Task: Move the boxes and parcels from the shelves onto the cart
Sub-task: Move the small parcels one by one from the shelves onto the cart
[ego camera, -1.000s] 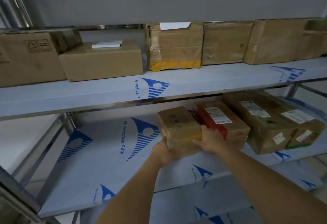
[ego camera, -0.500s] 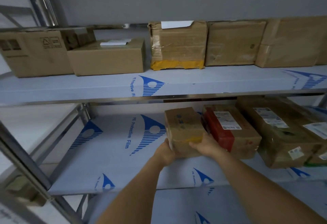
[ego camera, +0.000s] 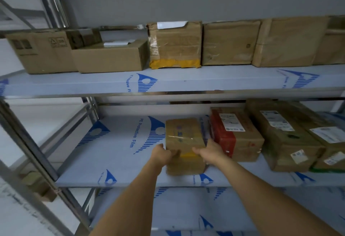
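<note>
Likely to slip: left hand [ego camera: 161,155] and right hand [ego camera: 209,151], fingers curled round taped parcel [ego camera: 183,142], gripping glossy film near red-sided box [ego camera: 235,135].

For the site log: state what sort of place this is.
Probably a parcel storeroom or small warehouse. Metal shelving still wears its blue-printed protective film, taped cardboard boxes line the upper shelf, and parcels with shipping labels lie below, where both hands grip a taped parcel.

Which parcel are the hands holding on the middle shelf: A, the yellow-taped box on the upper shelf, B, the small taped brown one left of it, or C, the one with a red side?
B: the left hand and right hand grip the small taped brown parcel from both sides.
</note>
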